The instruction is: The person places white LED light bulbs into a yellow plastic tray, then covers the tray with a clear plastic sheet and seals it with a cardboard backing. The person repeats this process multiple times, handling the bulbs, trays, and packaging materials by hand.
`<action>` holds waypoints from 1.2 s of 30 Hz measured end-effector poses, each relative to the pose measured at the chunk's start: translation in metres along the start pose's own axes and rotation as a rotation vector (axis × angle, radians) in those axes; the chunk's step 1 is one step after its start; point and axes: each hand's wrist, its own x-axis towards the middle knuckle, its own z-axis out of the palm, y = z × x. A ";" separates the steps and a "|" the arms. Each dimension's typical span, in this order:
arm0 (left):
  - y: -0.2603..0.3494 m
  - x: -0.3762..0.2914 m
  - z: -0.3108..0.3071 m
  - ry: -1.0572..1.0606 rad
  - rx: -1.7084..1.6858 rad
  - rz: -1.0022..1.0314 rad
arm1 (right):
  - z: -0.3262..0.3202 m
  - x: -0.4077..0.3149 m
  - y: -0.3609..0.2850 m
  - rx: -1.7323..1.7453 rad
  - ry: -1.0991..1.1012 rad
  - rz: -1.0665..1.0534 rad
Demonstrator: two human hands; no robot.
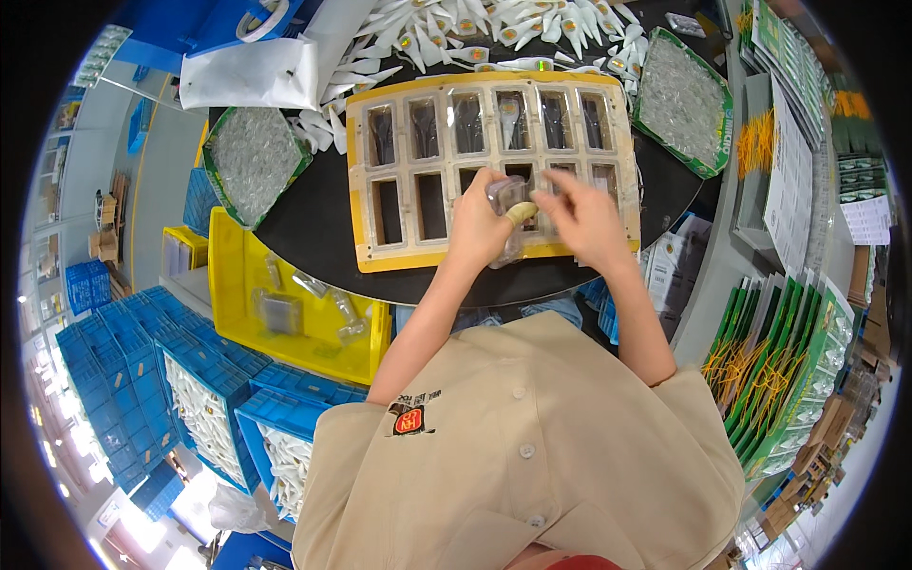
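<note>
Before me a yellow-edged tray (pixel 360 221) with two rows of rectangular openings lies on a black round table (pixel 306 235). Clear plastic blister shells (pixel 469 121) line its far row, and one of them holds a white pointed piece (pixel 509 117). My left hand (pixel 484 221), a pale cover on one finger, grips a clear plastic shell (pixel 507 194) above the near row. Just right of it my right hand (pixel 581 214) hovers over the near row, fingers apart and slightly blurred; whether it holds something small I cannot tell.
White pointed pieces (pixel 427 43) are heaped behind the tray. Green-edged boxes of small clear parts stand left (pixel 253 164) and right (pixel 680 107). A yellow bin (pixel 235 285) and blue crates (pixel 206 363) are at lower left. Green cards with orange ties (pixel 769 363) stand at right.
</note>
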 end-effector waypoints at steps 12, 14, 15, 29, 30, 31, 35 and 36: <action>-0.019 -0.014 -0.051 0.112 0.027 0.007 | 0.037 0.013 -0.034 -0.011 -0.065 -0.020; -0.019 -0.016 -0.054 0.097 0.090 -0.018 | 0.047 0.013 -0.041 0.149 -0.188 -0.203; -0.021 -0.018 -0.057 0.085 0.113 -0.032 | 0.052 0.016 -0.043 0.111 -0.182 -0.137; -0.037 -0.032 -0.095 0.228 0.072 -0.030 | 0.090 0.028 -0.082 0.173 -0.215 -0.169; -0.036 -0.034 -0.097 0.255 0.073 -0.043 | 0.093 0.031 -0.083 0.149 -0.217 -0.209; -0.036 -0.036 -0.100 0.234 0.129 -0.098 | 0.095 0.035 -0.083 0.127 -0.220 -0.245; -0.042 -0.043 -0.112 0.256 0.040 -0.058 | 0.100 0.049 -0.085 -0.081 -0.101 -0.155; -0.044 -0.043 -0.115 0.233 -0.046 -0.108 | 0.099 0.049 -0.085 -0.121 -0.060 -0.095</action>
